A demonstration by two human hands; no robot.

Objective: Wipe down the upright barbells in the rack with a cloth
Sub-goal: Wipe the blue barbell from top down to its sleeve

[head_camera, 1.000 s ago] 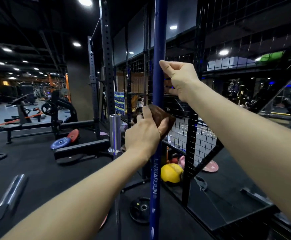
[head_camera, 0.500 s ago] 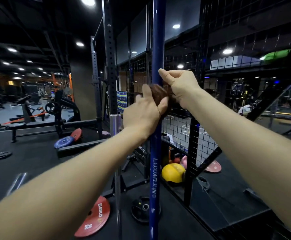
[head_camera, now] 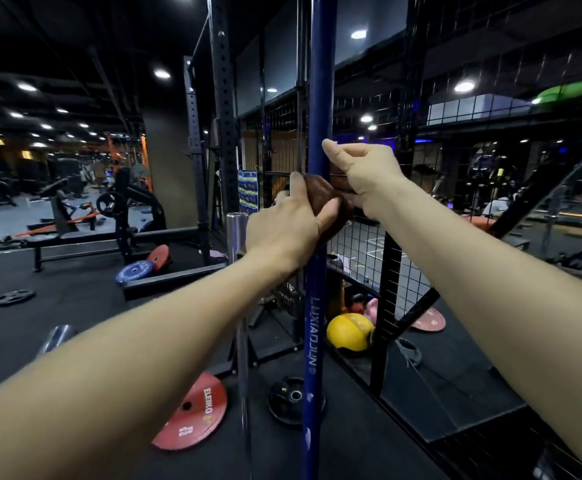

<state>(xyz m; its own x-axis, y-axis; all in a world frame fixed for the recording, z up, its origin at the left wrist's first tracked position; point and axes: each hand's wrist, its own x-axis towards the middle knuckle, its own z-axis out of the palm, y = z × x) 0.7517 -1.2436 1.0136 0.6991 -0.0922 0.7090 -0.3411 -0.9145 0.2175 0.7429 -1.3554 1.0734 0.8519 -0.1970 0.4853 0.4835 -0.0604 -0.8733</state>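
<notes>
Dim gym floor runs off toward 9 o'clock, with a wire mesh partition [head_camera: 362,244] close behind the upright blue barbell [head_camera: 319,98] at centre. The left hand [head_camera: 284,230] curls round a brown cloth [head_camera: 320,199] pressed to the bar, while the right hand [head_camera: 365,174] at 1 o'clock grips the bar just above it, fingers hidden behind. A chrome barbell [head_camera: 236,233] stands just beside at 9 o'clock; red plate [head_camera: 192,414] and black plate [head_camera: 289,400] lie at 6 o'clock.
</notes>
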